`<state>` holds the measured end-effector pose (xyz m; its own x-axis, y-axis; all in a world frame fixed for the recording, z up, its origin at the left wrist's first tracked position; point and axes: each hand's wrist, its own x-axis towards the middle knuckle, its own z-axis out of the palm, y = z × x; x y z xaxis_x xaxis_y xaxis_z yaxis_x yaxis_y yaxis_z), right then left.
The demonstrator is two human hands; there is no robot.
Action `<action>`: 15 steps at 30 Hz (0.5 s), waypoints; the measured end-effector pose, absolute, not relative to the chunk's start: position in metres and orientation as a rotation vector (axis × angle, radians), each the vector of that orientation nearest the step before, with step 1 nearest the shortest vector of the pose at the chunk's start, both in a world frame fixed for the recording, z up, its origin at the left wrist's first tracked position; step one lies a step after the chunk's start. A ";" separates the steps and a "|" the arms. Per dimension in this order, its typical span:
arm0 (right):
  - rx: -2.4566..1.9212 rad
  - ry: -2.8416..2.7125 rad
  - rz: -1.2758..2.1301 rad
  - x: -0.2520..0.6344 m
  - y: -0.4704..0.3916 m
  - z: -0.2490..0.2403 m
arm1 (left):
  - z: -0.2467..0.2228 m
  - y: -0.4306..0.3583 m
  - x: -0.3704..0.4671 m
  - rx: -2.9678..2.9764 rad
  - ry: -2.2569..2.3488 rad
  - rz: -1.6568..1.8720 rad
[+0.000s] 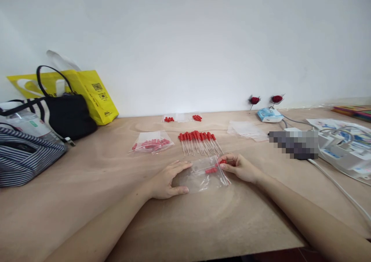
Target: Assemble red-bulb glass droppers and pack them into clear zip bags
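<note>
A clear zip bag [199,181] lies flat on the table with a red rubber piece [211,170] inside it, near the mouth. My left hand [169,180] rests at the bag's left edge, thumb and fingers spread apart. At the bag's right end, my right hand [239,168] pinches another red rubber piece [222,162], which looks like a dropper bulb, by the opening. Just beyond the bag, several droppers [198,140] with red bulbs and clear stems lie side by side in a row.
Filled bags [152,142] of red-topped pieces are stacked at left. Small red pieces [168,119] lie on plastic by the wall. Flat bags [246,130] sit right of the droppers. Cables and a power strip [344,153] occupy the right; a black handbag [71,115] stands left.
</note>
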<state>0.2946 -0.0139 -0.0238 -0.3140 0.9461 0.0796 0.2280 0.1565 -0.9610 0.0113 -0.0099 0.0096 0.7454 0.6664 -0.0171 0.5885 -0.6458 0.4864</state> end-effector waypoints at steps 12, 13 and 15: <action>-1.135 -1.815 1.209 0.284 -0.018 -0.020 | 0.009 -0.009 0.013 2.497 0.931 0.243; -1.081 -1.859 1.209 0.284 -0.019 -0.018 | 0.009 -0.009 0.013 2.498 0.935 0.240; -0.991 -1.923 1.233 0.287 -0.020 -0.015 | 0.009 -0.009 0.012 2.495 0.949 0.226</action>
<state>0.2866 -0.0203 -0.0155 -0.5107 0.8521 0.1144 0.2512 0.2752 -0.9280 0.0122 -0.0091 0.0087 0.7488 0.6628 -0.0095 0.5875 -0.6569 0.4725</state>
